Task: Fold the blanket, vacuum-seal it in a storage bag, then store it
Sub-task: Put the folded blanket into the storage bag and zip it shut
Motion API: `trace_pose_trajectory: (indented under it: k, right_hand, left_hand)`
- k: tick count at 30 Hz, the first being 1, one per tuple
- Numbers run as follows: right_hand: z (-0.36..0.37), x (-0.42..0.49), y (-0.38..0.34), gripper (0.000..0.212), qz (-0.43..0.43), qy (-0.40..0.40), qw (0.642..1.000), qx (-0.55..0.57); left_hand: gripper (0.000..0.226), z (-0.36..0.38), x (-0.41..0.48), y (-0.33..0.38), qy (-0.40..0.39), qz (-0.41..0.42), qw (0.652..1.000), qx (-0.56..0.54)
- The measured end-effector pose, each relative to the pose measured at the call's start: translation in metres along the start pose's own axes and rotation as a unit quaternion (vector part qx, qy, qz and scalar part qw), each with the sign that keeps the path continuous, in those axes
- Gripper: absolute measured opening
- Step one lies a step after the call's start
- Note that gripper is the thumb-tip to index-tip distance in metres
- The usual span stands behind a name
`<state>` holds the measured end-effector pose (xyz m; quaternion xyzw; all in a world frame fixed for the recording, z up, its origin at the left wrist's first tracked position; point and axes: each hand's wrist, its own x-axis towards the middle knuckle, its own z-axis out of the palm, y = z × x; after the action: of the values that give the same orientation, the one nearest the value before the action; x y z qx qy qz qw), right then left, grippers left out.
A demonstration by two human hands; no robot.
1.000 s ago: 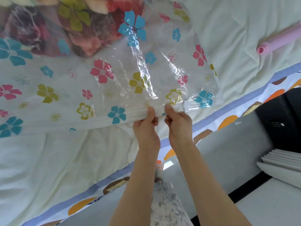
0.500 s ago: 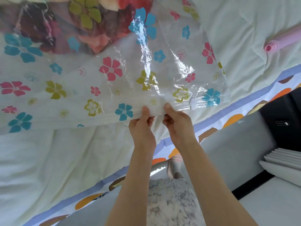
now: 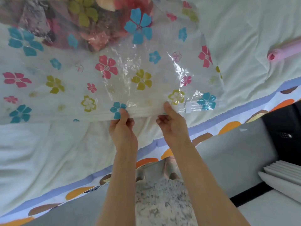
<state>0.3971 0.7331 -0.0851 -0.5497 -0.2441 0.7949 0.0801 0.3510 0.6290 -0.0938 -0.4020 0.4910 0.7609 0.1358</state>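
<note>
The storage bag point(image 3: 114, 79) is held by its zip strip point(image 3: 144, 113). The left hand point(image 3: 121, 128) and right hand point(image 3: 173, 124) pinch it a little apart, thumbs on top and fingers curled beneath, and the strip runs left to right across them. Just right of the right thumb sits what looks like a white slider clip point(image 3: 188, 108), so the right hand is nearer to it. Beyond, the bag is clear, crinkled, flower-printed film, with the folded blanket point(image 3: 97, 25) bulking soft at its far end.

Your storage bag point(image 3: 125, 74) is clear, glossy, crinkled plastic; the white quilt point(image 3: 48, 152) is matt, soft, creased cloth; the pink tube point(image 3: 286, 49) looks like smooth plastic.
</note>
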Motion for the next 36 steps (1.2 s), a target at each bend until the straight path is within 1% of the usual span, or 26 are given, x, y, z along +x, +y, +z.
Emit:
trace_pose_trajectory:
  k: [2,4,6,7,9,10,11,13,15,17,19,21,23,24,25,27,28,30,31,32,34,35,36]
  right_hand:
    - [-0.008,0.003,-0.009,0.011,-0.022,0.028,0.999,0.027]
    - [-0.012,0.003,-0.016,0.011,-0.049,0.053,0.997,0.026]
    - [-0.010,0.002,-0.021,0.015,-0.070,0.068,0.995,0.021]
    - [-0.009,0.002,-0.022,0.017,-0.075,0.075,0.994,0.018]
    - [-0.007,0.002,-0.023,0.018,-0.074,0.081,0.994,0.011]
    - [-0.008,0.001,-0.022,0.017,-0.067,0.077,0.995,0.000]
    - [-0.010,0.000,-0.022,0.015,-0.060,0.068,0.996,-0.017]
    - [-0.018,0.000,-0.026,0.015,-0.041,0.047,0.997,-0.043]
    - [-0.027,0.001,-0.036,0.011,-0.029,0.028,0.999,-0.034]
    - [-0.036,0.005,-0.047,0.009,-0.045,0.024,0.999,-0.019]
    - [-0.041,0.007,-0.056,0.008,-0.076,0.019,0.995,-0.059]
    - [-0.043,0.008,-0.062,0.009,-0.092,0.004,0.991,-0.102]
    - [-0.045,0.008,-0.065,0.008,-0.088,-0.018,0.989,-0.120]
    - [-0.046,0.008,-0.065,0.007,-0.083,-0.028,0.988,-0.124]
    - [-0.048,0.008,-0.066,0.006,-0.079,-0.035,0.987,-0.132]
    - [-0.050,0.009,-0.066,0.006,-0.089,-0.034,0.982,-0.160]
    - [-0.051,0.009,-0.067,0.007,-0.099,-0.031,0.980,-0.172]
    - [-0.050,0.010,-0.071,0.007,-0.111,-0.035,0.976,-0.182]
    - [-0.050,0.011,-0.073,0.005,-0.111,-0.042,0.976,-0.181]
    - [-0.050,0.011,-0.074,0.004,-0.108,-0.050,0.977,-0.178]
    - [-0.051,0.011,-0.076,0.005,-0.101,-0.061,0.978,-0.172]
    - [-0.052,0.011,-0.076,0.006,-0.098,-0.064,0.979,-0.167]
    - [-0.053,0.012,-0.076,0.007,-0.096,-0.066,0.980,-0.163]
  left_hand:
    - [0.014,0.002,0.001,0.000,0.012,-0.003,1.000,-0.017]
    - [0.011,0.004,0.001,-0.001,0.011,-0.013,0.999,-0.044]
    - [0.011,0.007,-0.002,-0.007,-0.024,-0.022,0.995,-0.089]
    - [0.013,0.009,-0.005,-0.013,-0.047,-0.028,0.994,-0.094]
    - [0.011,0.018,-0.015,-0.026,-0.080,-0.045,0.996,-0.015]
    - [0.014,0.024,-0.023,-0.034,-0.091,-0.053,0.994,0.023]
    - [0.019,0.031,-0.031,-0.042,-0.099,-0.054,0.993,0.038]
    - [0.023,0.044,-0.042,-0.054,-0.095,-0.047,0.994,0.029]
    - [0.016,0.053,-0.045,-0.059,-0.058,-0.037,0.998,0.014]
    - [0.010,0.056,-0.043,-0.062,-0.016,-0.037,0.999,0.006]
    - [0.008,0.059,-0.041,-0.063,-0.001,-0.038,0.999,-0.008]
    - [0.013,0.062,-0.042,-0.063,-0.028,-0.047,0.997,-0.049]
    - [0.032,0.066,-0.044,-0.067,-0.074,-0.062,0.990,-0.098]
    - [0.039,0.068,-0.048,-0.070,-0.092,-0.066,0.989,-0.097]
    - [0.038,0.071,-0.052,-0.074,-0.096,-0.065,0.990,-0.076]
    - [0.021,0.077,-0.058,-0.082,-0.074,-0.052,0.995,-0.041]
    - [0.019,0.080,-0.060,-0.084,-0.069,-0.045,0.996,-0.040]
    - [0.024,0.083,-0.061,-0.086,-0.070,-0.029,0.997,-0.033]
    - [0.021,0.084,-0.060,-0.086,-0.061,-0.024,0.998,-0.018]
    - [0.014,0.084,-0.059,-0.086,-0.048,-0.021,0.999,-0.010]
    - [0.010,0.085,-0.056,-0.088,-0.023,-0.030,0.999,-0.010]
    - [0.008,0.086,-0.056,-0.087,-0.027,-0.034,0.999,-0.024]
    - [0.010,0.088,-0.057,-0.086,-0.038,-0.036,0.998,-0.046]
